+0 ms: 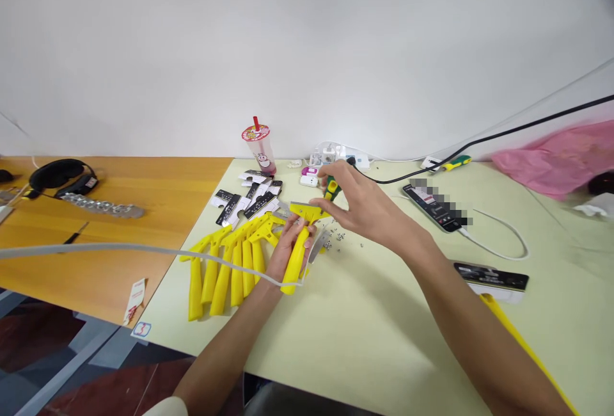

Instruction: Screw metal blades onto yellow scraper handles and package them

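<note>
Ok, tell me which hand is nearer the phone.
Right. The right hand is left of the phone; the left hand, holding a yellow scraper, is farther left.

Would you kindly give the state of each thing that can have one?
Held scraper: in the left hand
Held screwdriver: in the right hand
Scraper row: lying side by side
Drink cup: upright, lidded, straw inserted
Phone: screen lit, cable attached
Small metal parts: loose, scattered
Second screwdriver: lying down
Packaging cards: overlapping

Scrapers (223,288) left of the phone (432,208)
</note>
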Demonstrator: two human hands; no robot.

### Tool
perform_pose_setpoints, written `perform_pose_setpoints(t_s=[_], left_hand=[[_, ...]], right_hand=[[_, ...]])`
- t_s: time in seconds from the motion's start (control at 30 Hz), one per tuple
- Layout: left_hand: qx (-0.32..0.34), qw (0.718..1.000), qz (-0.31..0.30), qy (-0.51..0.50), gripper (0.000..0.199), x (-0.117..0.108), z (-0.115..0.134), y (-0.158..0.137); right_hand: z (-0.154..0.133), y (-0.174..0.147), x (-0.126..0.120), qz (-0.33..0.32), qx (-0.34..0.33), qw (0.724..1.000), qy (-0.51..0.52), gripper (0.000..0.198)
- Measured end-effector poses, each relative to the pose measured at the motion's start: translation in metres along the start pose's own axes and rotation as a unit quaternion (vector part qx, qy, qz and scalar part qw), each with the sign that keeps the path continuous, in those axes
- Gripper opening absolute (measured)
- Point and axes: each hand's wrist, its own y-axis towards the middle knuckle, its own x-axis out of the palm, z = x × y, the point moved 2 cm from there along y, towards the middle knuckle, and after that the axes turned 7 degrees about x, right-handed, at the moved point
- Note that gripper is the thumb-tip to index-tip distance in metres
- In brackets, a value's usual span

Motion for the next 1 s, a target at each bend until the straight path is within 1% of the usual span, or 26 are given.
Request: perform_pose_setpoints(t_s=[0.07, 0.1, 0.13, 0.2, 0.27, 0.37, 0.4, 0.43, 0.5, 0.57, 0.67, 0.7, 0.8, 0.87, 0.93, 1.0], left_hand=[[-0.005, 1.000, 0.007, 0.003, 0.050, -0.001, -0.002, 0.000], [-0.008, 1.000, 0.011, 0.003, 0.051, -0.002, -0.003, 0.000], [-0.009, 1.000, 0.011, 0.002, 0.051, -0.003, -0.003, 0.000], [-0.008, 1.000, 0.007, 0.003, 0.051, -0.003, -0.003, 0.000], [-0.006, 1.000, 0.001, 0.004, 0.051, -0.003, -0.004, 0.000], [-0.007, 1.000, 0.004, -0.001, 0.050, -0.004, -0.004, 0.000], [-0.008, 1.000, 0.005, -0.003, 0.050, -0.004, -0.004, 0.000], [-0.009, 1.000, 0.005, -0.003, 0.050, -0.004, -0.004, 0.000], [-0.007, 1.000, 0.000, -0.004, 0.051, -0.005, -0.004, 0.000], [-0.006, 1.000, -0.004, -0.006, 0.052, -0.005, -0.004, 0.000], [-0.011, 1.000, -0.006, -0.011, 0.051, -0.004, -0.004, -0.002], [-0.011, 1.000, -0.006, -0.013, 0.050, -0.003, -0.003, -0.002], [-0.001, 1.000, -0.003, -0.016, 0.043, -0.001, -0.002, -0.002], [0.005, 1.000, -0.001, -0.016, 0.039, -0.001, 0.000, -0.002], [0.004, 1.000, -0.007, -0.014, 0.038, -0.002, 0.001, 0.000], [0.006, 1.000, -0.013, -0.009, 0.040, -0.004, 0.002, 0.001]], right_hand=[[0.000, 0.000, -0.001, -0.016, -0.022, 0.999, 0.028, 0.033], [0.000, 0.000, -0.003, -0.019, -0.030, 0.998, 0.042, 0.031], [0.001, 0.000, -0.004, -0.016, -0.029, 0.998, 0.045, 0.026], [0.002, 0.000, -0.008, 0.001, 0.002, 1.000, 0.024, 0.010], [0.003, -0.001, -0.010, -0.006, 0.030, 1.000, 0.002, 0.013], [0.002, -0.002, -0.012, -0.051, 0.012, 0.998, 0.037, 0.025], [0.002, -0.002, -0.013, -0.057, 0.004, 0.997, 0.052, 0.025], [0.001, -0.002, -0.014, -0.053, 0.004, 0.997, 0.056, 0.021], [0.002, -0.002, -0.016, -0.023, 0.026, 0.999, 0.035, 0.008], [0.002, -0.002, -0.018, -0.016, 0.040, 0.999, 0.011, 0.014], [0.002, -0.002, -0.019, -0.056, 0.013, 0.998, 0.039, 0.024], [0.001, -0.003, -0.019, -0.063, 0.007, 0.997, 0.049, 0.024], [0.000, -0.003, -0.021, -0.026, 0.023, 0.999, 0.022, 0.006], [-0.002, -0.003, -0.021, -0.018, 0.027, 0.999, -0.008, 0.010], [-0.003, -0.003, -0.020, -0.045, 0.013, 0.999, 0.002, 0.010], [-0.004, -0.003, -0.018, -0.073, -0.004, 0.997, 0.030, 0.018]])
